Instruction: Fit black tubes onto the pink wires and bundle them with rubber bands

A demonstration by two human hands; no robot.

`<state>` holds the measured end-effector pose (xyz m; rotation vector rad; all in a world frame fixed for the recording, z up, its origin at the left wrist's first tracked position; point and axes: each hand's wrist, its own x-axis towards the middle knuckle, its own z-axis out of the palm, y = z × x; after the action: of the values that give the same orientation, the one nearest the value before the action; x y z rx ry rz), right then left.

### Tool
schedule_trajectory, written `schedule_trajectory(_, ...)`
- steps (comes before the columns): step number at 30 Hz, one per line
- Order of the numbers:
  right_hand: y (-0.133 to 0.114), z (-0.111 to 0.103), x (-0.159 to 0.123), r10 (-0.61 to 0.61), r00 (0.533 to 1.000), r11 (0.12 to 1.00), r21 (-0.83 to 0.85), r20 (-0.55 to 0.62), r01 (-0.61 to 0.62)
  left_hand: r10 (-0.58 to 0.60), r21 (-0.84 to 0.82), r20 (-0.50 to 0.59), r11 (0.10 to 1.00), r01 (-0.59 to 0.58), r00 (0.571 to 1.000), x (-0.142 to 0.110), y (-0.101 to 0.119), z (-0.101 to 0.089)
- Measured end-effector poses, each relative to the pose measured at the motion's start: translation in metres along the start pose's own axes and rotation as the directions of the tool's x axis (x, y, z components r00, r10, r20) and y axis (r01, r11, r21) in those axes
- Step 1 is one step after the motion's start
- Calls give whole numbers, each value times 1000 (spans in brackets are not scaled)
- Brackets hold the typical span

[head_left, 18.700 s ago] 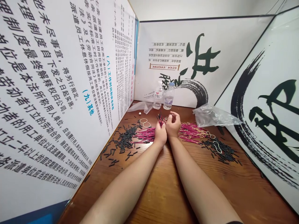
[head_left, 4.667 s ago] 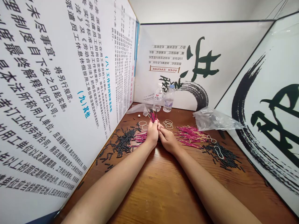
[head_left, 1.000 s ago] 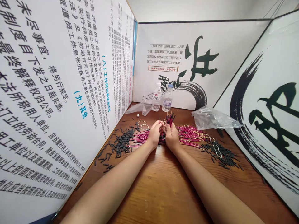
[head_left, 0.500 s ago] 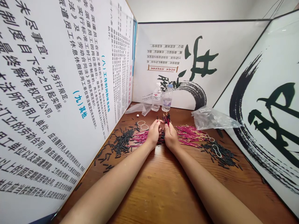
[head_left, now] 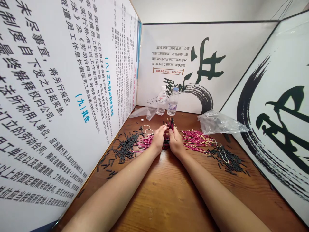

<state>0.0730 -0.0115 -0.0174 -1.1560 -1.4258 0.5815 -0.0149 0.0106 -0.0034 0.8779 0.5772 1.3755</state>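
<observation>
My right hand point(head_left: 176, 139) is closed around an upright bundle of thin pink sticks point(head_left: 171, 123), several of them topped with black tubes. Right beside it, my left hand point(head_left: 158, 139) pinches a small black tube point(head_left: 163, 122) at its fingertips, close to the bundle's top. Whether a stick sits inside that tube is hidden by the fingers. Behind and beneath both hands lie loose pink sticks, in a left pile point(head_left: 144, 142) and a right pile point(head_left: 196, 139). Loose black tubes form a heap on the left point(head_left: 126, 147) and another on the right point(head_left: 230, 160).
Two water bottles point(head_left: 161, 101) stand at the back of the wooden table point(head_left: 154, 190). Clear plastic bags point(head_left: 218, 122) lie at the back right and back left. Pale rubber bands point(head_left: 224, 156) rest near both tube heaps. Printed panels point(head_left: 169, 35) wall in three sides.
My left hand has shifted slightly to the right, bringing its fingertips and the black tube closer to the bundle. The bundle in my right hand has moved slightly left.
</observation>
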Motion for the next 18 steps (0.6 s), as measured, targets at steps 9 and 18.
schedule_trajectory(9,-6,-1,-1,-13,999,993,-118,36,17,-72,-71,85,994,78,994,-3,1,4)
schedule_trajectory(18,-8,0,-1,-20,999,999,-50,37,22,-97,-37,119,994,102,988,-5,6,6)
